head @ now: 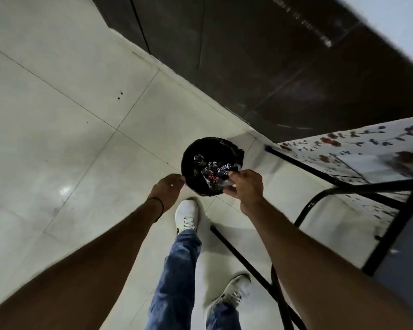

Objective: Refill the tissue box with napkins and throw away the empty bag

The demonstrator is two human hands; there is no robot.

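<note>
A person's right hand (244, 186) pinches the crumpled empty bag (218, 175) directly over the black-lined bin (200, 151) on the tiled floor (57, 115), apparently to drop it in, while the left hand (168, 189), fingers loosely curled and empty, hovers at the bin's near-left rim

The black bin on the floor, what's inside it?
The bin is lined with a black bag. Over its opening the right hand holds the empty printed wrapper. The wrapper and hand cover part of the inside, and the dark bottom cannot be seen.
</note>
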